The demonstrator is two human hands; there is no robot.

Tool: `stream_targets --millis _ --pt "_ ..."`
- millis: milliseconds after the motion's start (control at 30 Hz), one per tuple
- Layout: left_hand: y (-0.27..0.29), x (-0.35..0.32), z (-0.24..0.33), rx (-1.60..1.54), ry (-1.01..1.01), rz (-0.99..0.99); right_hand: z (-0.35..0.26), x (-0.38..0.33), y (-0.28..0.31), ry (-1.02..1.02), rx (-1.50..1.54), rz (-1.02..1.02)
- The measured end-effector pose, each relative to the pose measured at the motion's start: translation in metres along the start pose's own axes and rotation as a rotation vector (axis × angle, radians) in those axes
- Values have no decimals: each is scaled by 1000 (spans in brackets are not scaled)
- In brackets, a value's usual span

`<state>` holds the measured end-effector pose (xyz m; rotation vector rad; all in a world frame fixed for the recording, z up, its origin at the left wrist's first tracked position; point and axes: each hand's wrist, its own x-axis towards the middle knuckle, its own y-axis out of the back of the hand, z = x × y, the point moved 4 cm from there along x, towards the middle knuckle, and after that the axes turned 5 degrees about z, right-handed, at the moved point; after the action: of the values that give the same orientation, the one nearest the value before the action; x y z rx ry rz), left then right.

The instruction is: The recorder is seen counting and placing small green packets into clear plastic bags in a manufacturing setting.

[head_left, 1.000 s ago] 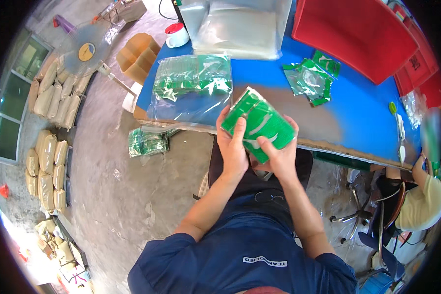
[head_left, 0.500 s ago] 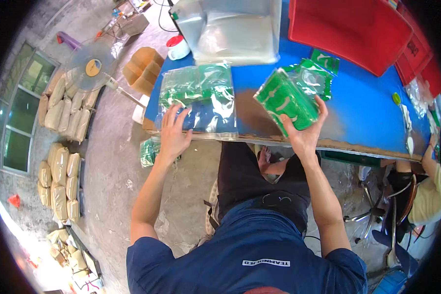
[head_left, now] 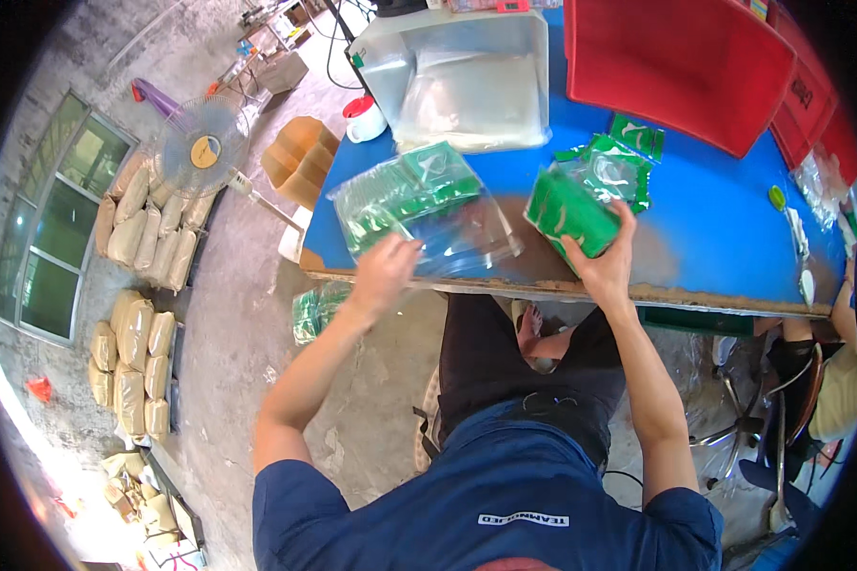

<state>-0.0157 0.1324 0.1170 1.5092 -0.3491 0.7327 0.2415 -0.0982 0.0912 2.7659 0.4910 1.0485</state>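
Note:
My right hand [head_left: 607, 259] is wrapped round a stack of green packets [head_left: 569, 211], thumb on the near side, holding it tilted just above the table's front part. My left hand [head_left: 387, 273], blurred by motion, has its fingers drawn together at the near edge of a large clear plastic bag [head_left: 462, 233]. Green-and-clear packets [head_left: 438, 171] fill the bag's far part, while its near part lies flat and see-through. Beyond my right hand, several loose green packets [head_left: 607, 169] rest on the blue tabletop [head_left: 695, 219].
A translucent bin [head_left: 376, 71] with clear bags [head_left: 471, 95] stands at the back, a red bin [head_left: 671, 71] right of it. A red-and-white mug [head_left: 364, 119] sits by the left edge. A fan [head_left: 200, 147] stands left. Another person's arm [head_left: 844, 309] shows at far right.
The clear bag has turned askew, its near end swinging right, and my left hand has moved right from lying spread on it to drawn-in fingers. The stack in my right hand has tilted more upright.

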Motion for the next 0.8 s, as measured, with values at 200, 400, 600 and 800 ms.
stream_targets --millis 200,400,600,800 --pt "-35 41 57 -275 332 -54 -55 25 9 -410 590 73" --pt "-26 70 50 -257 382 29 4 -6 -30 -658 299 -368" --pt "-8 80 65 -151 276 54 7 11 -34 -950 629 -808" --pt "-11 80 72 -134 204 69 -21 -8 -66 -1236 835 -319"
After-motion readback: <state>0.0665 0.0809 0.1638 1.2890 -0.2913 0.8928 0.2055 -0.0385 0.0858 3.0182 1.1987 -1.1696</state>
